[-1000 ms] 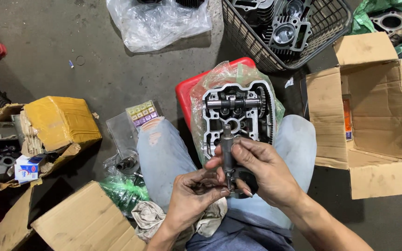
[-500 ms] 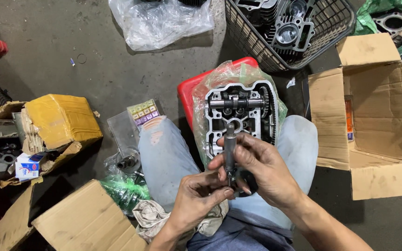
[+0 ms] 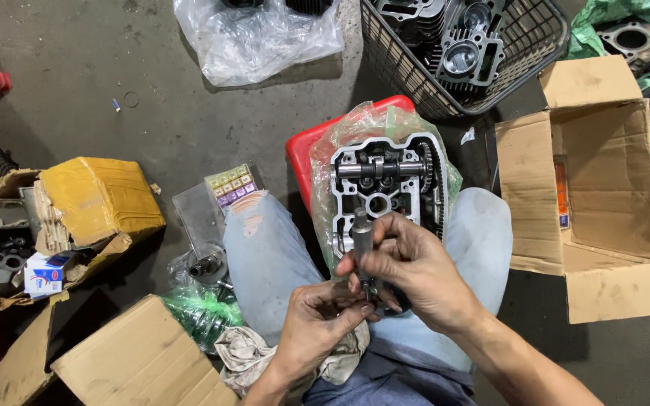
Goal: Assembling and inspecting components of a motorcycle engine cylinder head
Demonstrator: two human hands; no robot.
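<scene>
Both hands grip one grey metal shaft tool [image 3: 362, 239] upright: right hand [image 3: 415, 274] above, left hand [image 3: 317, 327] pinching below, before the cylinder head [image 3: 378, 184].

Grey metal cylindrical tool [image 3: 362, 239], slim and upright, gripped at its lower half between the fingers of the right hand [image 3: 415, 278], its plain round top standing free above the knuckles. Met from below by the fingertips of the left hand [image 3: 317, 319], pinched at its bottom end; exact contact hidden by the fingers. Just behind it, a silver cylinder head [image 3: 381, 188], lying face-up inside a clear plastic bag on a red stool between the knees, camshaft running across its upper part, a chain along its right edge.
</scene>
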